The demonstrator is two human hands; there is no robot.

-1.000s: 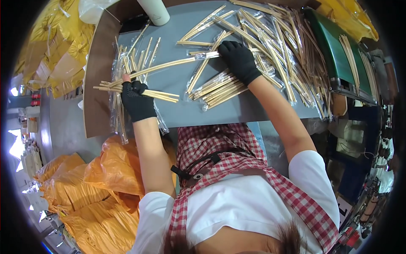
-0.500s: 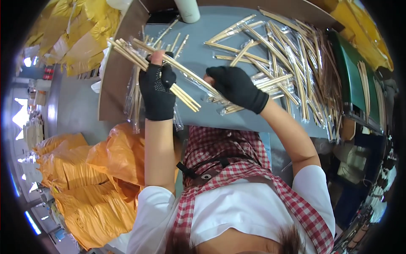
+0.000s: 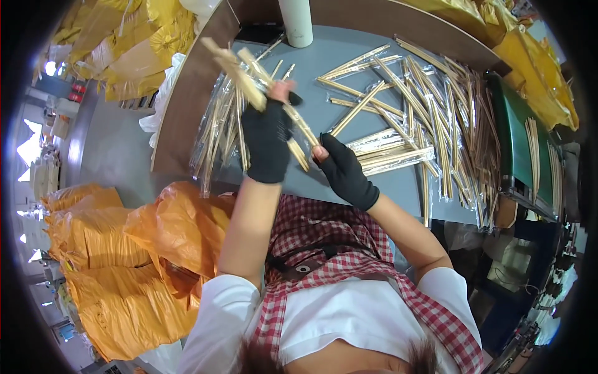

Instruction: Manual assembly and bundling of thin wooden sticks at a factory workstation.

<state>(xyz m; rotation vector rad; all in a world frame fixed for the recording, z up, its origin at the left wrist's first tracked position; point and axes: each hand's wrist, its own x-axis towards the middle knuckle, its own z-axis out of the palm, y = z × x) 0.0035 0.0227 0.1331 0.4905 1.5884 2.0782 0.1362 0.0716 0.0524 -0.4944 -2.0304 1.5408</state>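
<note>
Black fingerless-style gloves cover both my hands. My left hand (image 3: pixel 266 143) is closed round several wooden chopsticks (image 3: pixel 233 71), whose upper ends are smeared by motion. A chopstick pair (image 3: pixel 303 126) slants down from there to my right hand (image 3: pixel 349 171), which pinches its lower end between thumb and fingers. Wrapped chopsticks (image 3: pixel 215 140) in clear plastic lie on the grey table (image 3: pixel 311 65), left of my left hand. Close to my right hand is a small row of wrapped chopsticks (image 3: pixel 398 161). A large pile of chopsticks in clear wrap (image 3: pixel 445 118) spreads further right.
A white cylinder (image 3: pixel 296 26) stands at the table's back, beside a dark flat object (image 3: pixel 261 33). Brown panels (image 3: pixel 187 93) border the table. At right is a green surface (image 3: pixel 516 118) with chopsticks on it. Orange sacks (image 3: pixel 106 293) lie at lower left, yellow sacks (image 3: pixel 146 50) at upper left.
My left hand has shifted right with the chopsticks, which now tilt more steeply. My right hand has moved lower, still at the pair's end. The whole view has shifted slightly.
</note>
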